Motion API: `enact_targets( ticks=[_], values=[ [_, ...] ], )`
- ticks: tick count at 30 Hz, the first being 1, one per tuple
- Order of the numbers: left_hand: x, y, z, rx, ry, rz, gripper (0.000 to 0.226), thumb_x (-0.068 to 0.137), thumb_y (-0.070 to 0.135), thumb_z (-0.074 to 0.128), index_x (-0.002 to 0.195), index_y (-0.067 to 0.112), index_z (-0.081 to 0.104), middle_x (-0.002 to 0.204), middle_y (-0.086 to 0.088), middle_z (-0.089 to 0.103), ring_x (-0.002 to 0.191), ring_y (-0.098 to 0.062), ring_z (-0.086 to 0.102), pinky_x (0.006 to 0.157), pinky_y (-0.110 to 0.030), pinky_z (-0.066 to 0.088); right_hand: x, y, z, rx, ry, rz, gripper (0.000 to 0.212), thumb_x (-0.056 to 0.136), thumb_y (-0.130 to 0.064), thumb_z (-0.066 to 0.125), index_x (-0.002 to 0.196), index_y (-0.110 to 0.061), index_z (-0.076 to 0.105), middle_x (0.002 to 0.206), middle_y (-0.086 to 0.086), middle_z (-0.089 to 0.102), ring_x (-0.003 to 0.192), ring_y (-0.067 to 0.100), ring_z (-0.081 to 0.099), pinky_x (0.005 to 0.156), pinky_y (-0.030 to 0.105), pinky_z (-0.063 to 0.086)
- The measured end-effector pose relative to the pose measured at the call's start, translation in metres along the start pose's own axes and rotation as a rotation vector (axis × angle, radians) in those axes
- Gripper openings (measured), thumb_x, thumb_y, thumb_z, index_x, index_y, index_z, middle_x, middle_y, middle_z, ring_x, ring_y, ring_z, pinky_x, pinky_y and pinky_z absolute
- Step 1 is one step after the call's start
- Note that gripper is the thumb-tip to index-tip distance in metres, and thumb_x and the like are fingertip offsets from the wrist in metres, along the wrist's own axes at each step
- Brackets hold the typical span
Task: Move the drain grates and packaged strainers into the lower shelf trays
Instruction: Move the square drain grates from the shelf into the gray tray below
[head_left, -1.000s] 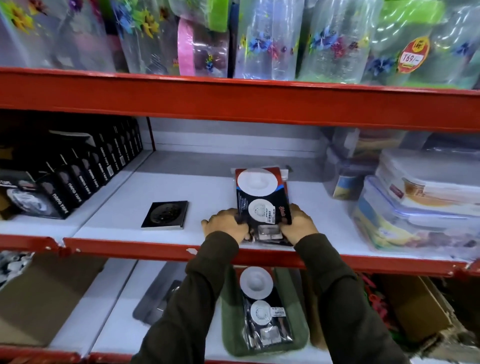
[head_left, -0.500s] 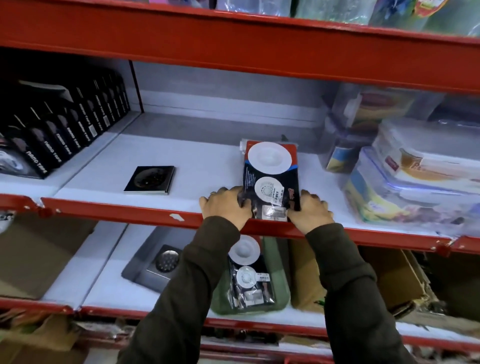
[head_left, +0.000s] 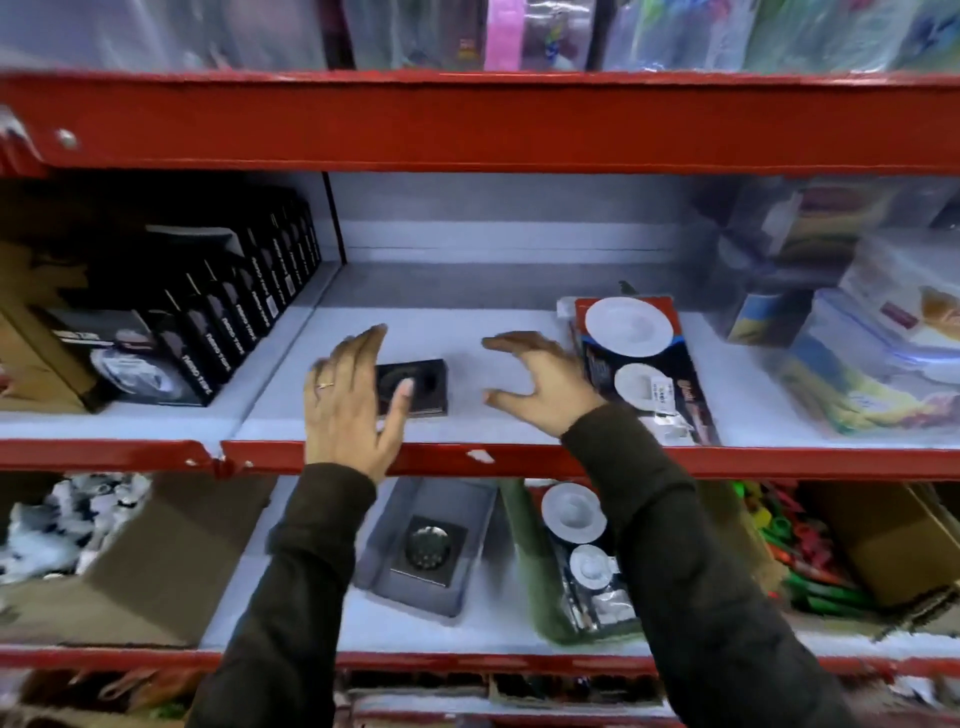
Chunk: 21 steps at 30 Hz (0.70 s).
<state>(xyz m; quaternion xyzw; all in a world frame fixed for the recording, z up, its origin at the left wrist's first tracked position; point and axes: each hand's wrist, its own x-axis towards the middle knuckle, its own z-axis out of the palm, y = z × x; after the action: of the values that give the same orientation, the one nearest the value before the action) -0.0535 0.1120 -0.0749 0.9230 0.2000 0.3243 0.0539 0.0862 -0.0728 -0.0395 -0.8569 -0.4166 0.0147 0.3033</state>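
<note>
The picture is motion-blurred, so almost no print can be read. The black boxes (head_left: 244, 322) standing in a row on the left of the middle shelf (head_left: 519, 460) each carry one line of white capital lettering running up the spine, too smeared to spell out. The packaged strainers (head_left: 641, 364) on that shelf bear a small white sticker with tiny dark print and some red script beside it, both illegible.

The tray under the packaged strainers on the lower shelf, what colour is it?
Dark green tray, seen in the head view, the only one given.
</note>
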Motion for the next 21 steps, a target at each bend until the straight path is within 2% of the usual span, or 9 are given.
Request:
enact_targets(
  ticks=[4,7,9,12,16,18,21],
  values=[
    [-0.009,-0.079,0.002,0.097,-0.055,0.044,0.064,0.096,0.048,0.019,0.147,0.015,0.039,0.149,-0.006,0.046,0.147,-0.027,0.029,0.122,-0.048,0.019,0.048,-0.051,0.041,-0.102,-0.287,-0.016,0.089,0.075,-0.048,0.075,0.149,-0.024,0.033,0.159,0.001,0.029,0.146,0.024,0.028,0.121,0.042,0.02],
    [-0.006,-0.097,0.006,0.156,-0.058,0.144,0.061,0.094,0.038,0.024,0.147,0.015,0.04,0.153,-0.004,0.043,0.15,-0.028,0.023,0.122,-0.054,0.014,0.079,-0.067,0.057,-0.225,-0.481,0.092,0.106,0.068,-0.052,0.079,0.153,-0.025,0.021,0.162,0.0,0.022,0.149,0.023,0.022,0.124,0.042,0.007],
    [-0.007,-0.099,0.008,0.18,-0.014,0.178,0.06,0.094,0.036,0.025,0.148,0.014,0.039,0.155,-0.003,0.04,0.15,-0.029,0.023,0.122,-0.055,0.013,0.091,-0.071,0.061,-0.213,-0.55,0.178,0.11,0.066,-0.048,0.083,0.153,-0.023,0.02,0.162,-0.001,0.023,0.148,0.023,0.025,0.122,0.035,0.015],
    [-0.009,-0.101,0.012,0.185,0.017,0.181,0.061,0.096,0.037,0.022,0.15,0.013,0.035,0.158,-0.003,0.035,0.151,-0.03,0.02,0.124,-0.053,0.009,0.095,-0.074,0.059,-0.174,-0.546,0.225,0.105,0.066,-0.039,0.086,0.151,-0.018,0.028,0.158,0.0,0.032,0.143,0.022,0.035,0.115,0.028,0.027],
    [-0.009,-0.102,0.014,0.188,0.017,0.184,0.061,0.096,0.036,0.025,0.151,0.014,0.033,0.159,-0.003,0.032,0.151,-0.029,0.019,0.123,-0.053,0.013,0.079,-0.09,0.043,-0.259,-0.344,0.174,0.104,0.062,-0.05,0.084,0.148,-0.024,0.032,0.154,-0.001,0.038,0.141,0.024,0.036,0.12,0.043,0.021],
    [-0.009,-0.103,0.016,0.174,0.038,0.191,0.06,0.095,0.035,0.028,0.151,0.013,0.032,0.159,-0.003,0.032,0.151,-0.029,0.019,0.123,-0.053,0.014,0.06,-0.102,0.031,-0.231,-0.209,0.137,0.102,0.06,-0.052,0.083,0.146,-0.025,0.035,0.148,0.002,0.042,0.137,0.026,0.039,0.117,0.048,0.025],
    [-0.01,-0.104,0.017,0.152,0.068,0.192,0.06,0.095,0.033,0.031,0.152,0.013,0.03,0.16,-0.003,0.029,0.151,-0.029,0.018,0.123,-0.052,0.015,0.015,-0.125,0.015,-0.221,-0.172,0.119,0.1,0.051,-0.058,0.084,0.139,-0.032,0.043,0.138,-0.003,0.048,0.129,0.02,0.043,0.113,0.047,0.029]
  ],
)
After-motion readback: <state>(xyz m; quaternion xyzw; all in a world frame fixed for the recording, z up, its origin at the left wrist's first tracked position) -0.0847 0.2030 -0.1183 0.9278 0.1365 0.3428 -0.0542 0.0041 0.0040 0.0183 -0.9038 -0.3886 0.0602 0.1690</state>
